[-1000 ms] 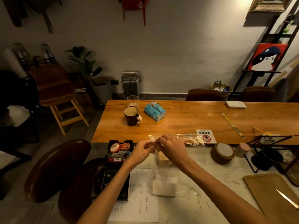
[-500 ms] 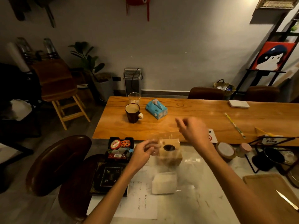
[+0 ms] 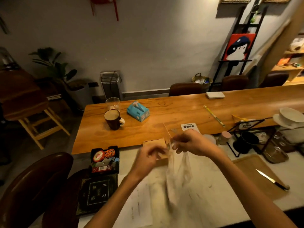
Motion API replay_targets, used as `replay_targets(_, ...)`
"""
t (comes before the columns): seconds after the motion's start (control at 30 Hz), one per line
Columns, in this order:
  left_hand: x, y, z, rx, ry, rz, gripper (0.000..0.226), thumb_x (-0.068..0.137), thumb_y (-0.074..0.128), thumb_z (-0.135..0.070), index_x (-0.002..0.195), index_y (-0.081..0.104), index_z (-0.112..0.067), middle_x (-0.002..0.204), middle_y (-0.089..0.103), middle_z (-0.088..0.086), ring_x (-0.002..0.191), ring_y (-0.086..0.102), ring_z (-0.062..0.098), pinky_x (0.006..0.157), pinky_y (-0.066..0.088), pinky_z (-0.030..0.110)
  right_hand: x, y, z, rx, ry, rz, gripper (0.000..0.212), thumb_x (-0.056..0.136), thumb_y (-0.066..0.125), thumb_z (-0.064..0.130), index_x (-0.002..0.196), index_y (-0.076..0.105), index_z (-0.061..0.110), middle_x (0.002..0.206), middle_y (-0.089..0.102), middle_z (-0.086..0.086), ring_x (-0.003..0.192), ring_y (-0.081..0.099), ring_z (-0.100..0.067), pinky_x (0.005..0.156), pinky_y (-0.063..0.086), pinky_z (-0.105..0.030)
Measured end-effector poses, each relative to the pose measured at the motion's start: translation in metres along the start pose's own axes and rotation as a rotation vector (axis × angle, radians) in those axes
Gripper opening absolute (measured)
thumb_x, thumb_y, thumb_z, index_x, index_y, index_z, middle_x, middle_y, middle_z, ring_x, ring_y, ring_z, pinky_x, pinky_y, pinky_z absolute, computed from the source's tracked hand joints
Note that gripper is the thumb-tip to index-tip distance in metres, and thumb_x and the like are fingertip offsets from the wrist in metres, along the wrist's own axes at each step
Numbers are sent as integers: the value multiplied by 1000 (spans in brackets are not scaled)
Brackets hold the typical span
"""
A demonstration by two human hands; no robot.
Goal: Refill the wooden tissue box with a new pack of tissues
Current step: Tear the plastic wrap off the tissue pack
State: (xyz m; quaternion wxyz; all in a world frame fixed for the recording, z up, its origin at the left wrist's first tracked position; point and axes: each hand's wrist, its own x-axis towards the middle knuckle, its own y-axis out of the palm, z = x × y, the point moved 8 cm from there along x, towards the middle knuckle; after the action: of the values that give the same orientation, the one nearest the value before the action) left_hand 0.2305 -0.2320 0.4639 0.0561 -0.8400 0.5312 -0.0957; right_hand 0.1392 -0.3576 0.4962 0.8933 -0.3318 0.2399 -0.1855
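The light wooden tissue box point(image 3: 153, 143) stands at the far edge of the marble counter, its near side hidden behind my left hand point(image 3: 148, 156). A new tissue pack point(image 3: 178, 171), white in a clear plastic wrap, hangs blurred above the counter just right of the box. My right hand point(image 3: 192, 143) pinches the top of the wrap. The fingers of my left hand are closed on the same top edge from the left. A loose strip of clear plastic point(image 3: 167, 130) sticks up above the hands.
On the wooden bar top behind stand a blue tissue pack point(image 3: 138, 111), a dark mug point(image 3: 113, 120) and a glass point(image 3: 112, 102). A knife point(image 3: 271, 179) lies on a wooden tray point(image 3: 246, 167) at right. Printed papers point(image 3: 139, 204) and a black snack box point(image 3: 105, 160) lie at left.
The tissue pack, lying on the counter before, now hangs lifted between my hands. My right hand came back down from the air to the wrap. The view has turned right.
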Motion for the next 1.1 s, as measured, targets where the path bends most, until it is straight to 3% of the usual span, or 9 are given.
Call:
replay_targets(0.07, 17, -29, -2, 41, 17, -128, 47, 88, 65, -19, 127, 52, -43, 133, 51, -12, 118, 53, 12, 95, 50, 38, -24, -14, 16, 62, -62, 53, 22, 95, 60, 16, 115, 66, 21, 94, 75, 3, 81, 72, -4, 73, 58, -21)
replay_targets(0.17, 44, -21, -4, -47, -103, 155, 88, 78, 74, -38, 149, 22, -42, 155, 26, -11, 138, 30, 7, 111, 32, 32, -42, -33, 29, 58, -105, 157, 25, 94, 58, 15, 117, 66, 23, 98, 76, 5, 87, 72, -6, 78, 58, -25)
replay_targets(0.23, 53, -13, -14, -136, -95, 274, 74, 82, 74, -25, 145, 37, -32, 148, 46, -2, 134, 44, 11, 105, 43, 29, -45, -46, 26, 91, -101, 210, 28, 94, 57, 12, 119, 65, 21, 101, 76, 2, 91, 72, -11, 83, 58, -31)
replay_targets(0.37, 59, -6, -16, -106, -95, 235, 22, 85, 71, -12, 107, 69, -14, 102, 73, 5, 98, 68, 22, 86, 56, 30, -34, -80, -5, 169, -29, 90, 28, 95, 58, 13, 118, 67, 25, 99, 75, -2, 89, 73, -14, 79, 59, -29)
replay_targets(0.57, 40, 9, 18, -59, -167, 232, 17, 88, 69, -13, 103, 73, -6, 95, 73, 16, 73, 64, 19, 68, 53, 26, 0, -65, -36, 4, 97, 34, 25, 96, 56, 15, 118, 63, 25, 109, 71, -5, 95, 69, -16, 87, 56, -34)
replay_targets(0.67, 34, -4, 36, -95, -190, 74, 19, 93, 62, -12, 107, 71, -4, 87, 72, 19, 65, 59, 22, 59, 49, 24, 10, -58, -15, -307, -49, -384, 28, 94, 60, 24, 122, 62, 21, 115, 68, -1, 103, 63, -16, 87, 52, -32)
replay_targets(0.77, 28, -19, 45, -94, -203, -28, 19, 95, 61, -17, 111, 69, -9, 85, 72, 8, 64, 59, 20, 58, 47, 29, -9, -35, 27, -443, -401, -767, 12, 91, 63, 24, 99, 70, 18, 94, 69, -2, 87, 62, -21, 72, 46, -31)
replay_targets(0.93, 20, -27, 42, -29, -184, -17, 22, 94, 62, -19, 115, 66, -15, 91, 74, -2, 67, 63, 15, 58, 51, 26, -4, 35, 64, -509, -630, -670, 24, 85, 64, 31, 104, 71, 17, 100, 71, -2, 90, 63, -18, 74, 50, -32)
replay_targets(1.1, 11, -36, 40, 23, -188, -18, 11, 91, 63, -6, 92, 66, -16, 79, 69, -8, 70, 67, 9, 62, 52, 23, 16, 62, 76, -609, -675, -591, 30, 87, 52, 37, 101, 71, 19, 96, 72, 0, 85, 66, -19, 69, 51, -33)
